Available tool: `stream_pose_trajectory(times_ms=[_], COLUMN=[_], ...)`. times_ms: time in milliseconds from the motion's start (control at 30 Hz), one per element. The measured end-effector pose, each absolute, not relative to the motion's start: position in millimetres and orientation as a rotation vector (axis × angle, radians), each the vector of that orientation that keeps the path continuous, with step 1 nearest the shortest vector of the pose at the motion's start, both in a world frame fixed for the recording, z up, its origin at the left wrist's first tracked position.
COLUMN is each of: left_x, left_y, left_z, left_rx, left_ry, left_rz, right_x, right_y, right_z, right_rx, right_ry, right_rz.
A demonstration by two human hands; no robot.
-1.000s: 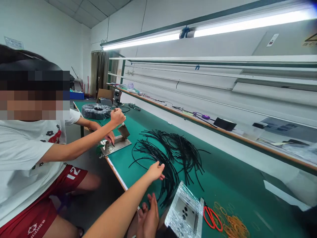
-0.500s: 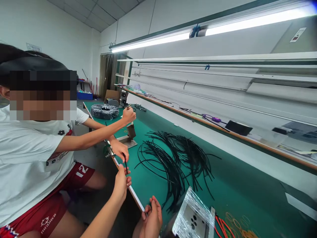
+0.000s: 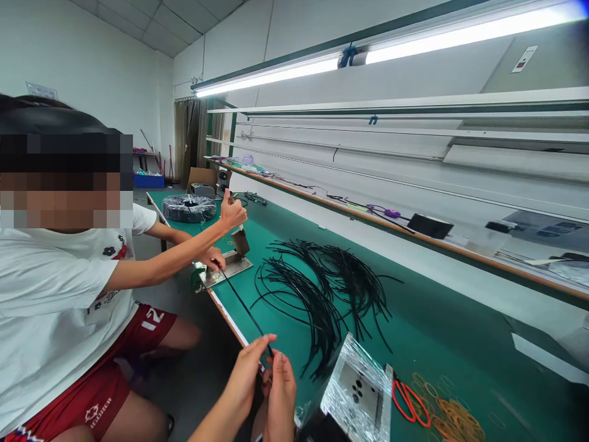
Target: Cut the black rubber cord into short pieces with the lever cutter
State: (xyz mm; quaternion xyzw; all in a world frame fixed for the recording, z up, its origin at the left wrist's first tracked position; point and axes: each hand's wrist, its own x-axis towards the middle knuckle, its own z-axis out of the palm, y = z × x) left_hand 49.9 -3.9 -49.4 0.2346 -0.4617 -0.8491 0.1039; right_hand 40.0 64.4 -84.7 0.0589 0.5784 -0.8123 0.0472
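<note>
A thin black cable (image 3: 243,305) stretches along the table's front edge, from a co-worker's hand (image 3: 214,259) to my two hands. My left hand (image 3: 248,366) is closed around it near its close end. Beside it, my right hand (image 3: 281,382) is closed with thumb and fingers pinched at the cable's end, which the fingers partly hide. The co-worker's other hand (image 3: 234,212) grips the handle of a small metal lever device (image 3: 239,240), thumb up. On the green table (image 3: 285,325) lie loose bundles of cut black cables (image 3: 317,307).
A film-wrapped black coil (image 3: 189,210) lies at the far end. Close by stand a foil-covered box (image 3: 340,399), red-handled scissors (image 3: 411,402) and a heap of rubber bands (image 3: 455,417). A shelf (image 3: 294,187) runs along the back. The co-worker sits at left.
My left hand has slid along the cable toward me, up to my right hand, and the cable now spans a longer stretch. The co-worker's lower hand has drawn back toward the lever device.
</note>
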Motion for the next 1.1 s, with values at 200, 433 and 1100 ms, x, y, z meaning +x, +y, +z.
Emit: stream_pose_trajectory(times_ms=[200,433,1100], left_x=[55.7,38.1,11.6], left_y=[12.7,1.4,27.1], left_z=[-37.3,-41.8,-65.1], left_rx=[0.592,0.459,0.830], left_ry=[-1.139,-1.132,-1.315], left_rz=[-2.654,-2.612,-2.734], right_x=[45.7,53.4,31.5], right_y=[71.3,70.9,72.6], right_z=[-73.5,-65.7,-53.2], right_rx=[0.122,0.337,1.057], right_ry=[1.842,1.344,1.263], right_rz=[-2.549,-2.791,-2.810])
